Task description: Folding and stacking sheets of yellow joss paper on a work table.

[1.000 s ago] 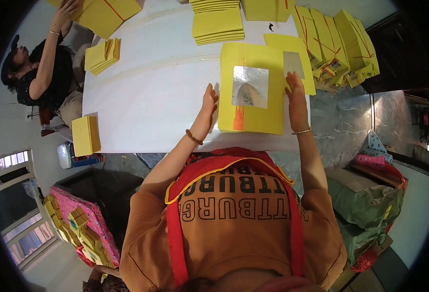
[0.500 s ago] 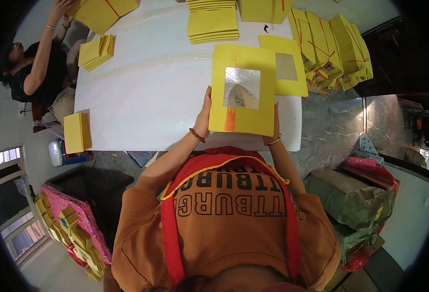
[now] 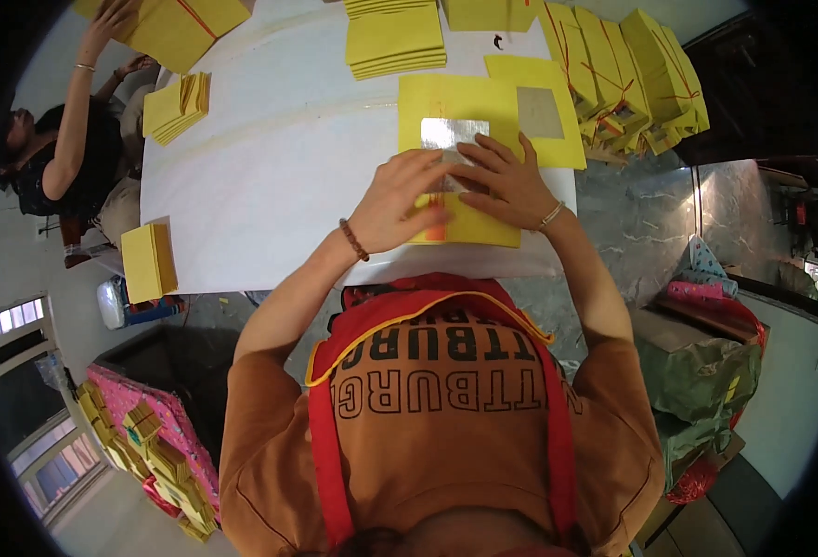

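A stack of yellow joss paper (image 3: 483, 223) lies at the table's near edge, a silver foil square in its middle and an orange-red streak below that. My left hand (image 3: 402, 200) is over the stack's left side, fingers stretched toward the foil and slightly blurred. Spread fingers of my right hand (image 3: 511, 186) rest over the right side and part of the foil. Neither hand grips anything. Partly beneath this stack, on its right, is another yellow sheet (image 3: 558, 148) with a duller silver square.
More yellow stacks stand on the white table (image 3: 260, 186): one at the far middle (image 3: 395, 46), one at the left (image 3: 177, 107), one at the near-left corner (image 3: 149, 262). Red-tied bundles (image 3: 627, 84) lean at the right. A co-worker (image 3: 65, 158) handles a large yellow bundle (image 3: 181, 32).
Both hands have left the sides of the joss paper stack, which they held between them, and moved on top of it. The stack now lies flatter on the table.
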Motion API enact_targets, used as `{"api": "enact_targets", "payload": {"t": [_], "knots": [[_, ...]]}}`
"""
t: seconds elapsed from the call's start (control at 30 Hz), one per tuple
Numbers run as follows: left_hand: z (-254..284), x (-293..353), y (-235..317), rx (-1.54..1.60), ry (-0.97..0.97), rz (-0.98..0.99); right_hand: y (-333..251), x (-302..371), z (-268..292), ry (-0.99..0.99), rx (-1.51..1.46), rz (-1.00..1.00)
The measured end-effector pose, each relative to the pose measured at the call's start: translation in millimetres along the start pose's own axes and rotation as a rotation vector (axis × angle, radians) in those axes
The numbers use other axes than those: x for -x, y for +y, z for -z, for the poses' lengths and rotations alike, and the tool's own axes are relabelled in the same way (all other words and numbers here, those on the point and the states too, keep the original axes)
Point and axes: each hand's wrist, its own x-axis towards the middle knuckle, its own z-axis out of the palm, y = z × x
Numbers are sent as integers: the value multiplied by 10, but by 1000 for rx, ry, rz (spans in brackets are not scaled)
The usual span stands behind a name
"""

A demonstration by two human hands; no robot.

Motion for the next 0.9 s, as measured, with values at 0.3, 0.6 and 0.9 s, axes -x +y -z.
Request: {"api": "enact_targets", "payload": {"t": [0.3,0.6,0.9], "knots": [[-200,40,180,-449,-268,-127,88,19,-156,-17,-57,1],[26,-130,131,-380,-350,-247,136,-26,-113,11,-327,5],[191,-291,-36,181,-473,166,207,-26,-118,-29,-291,77]]}}
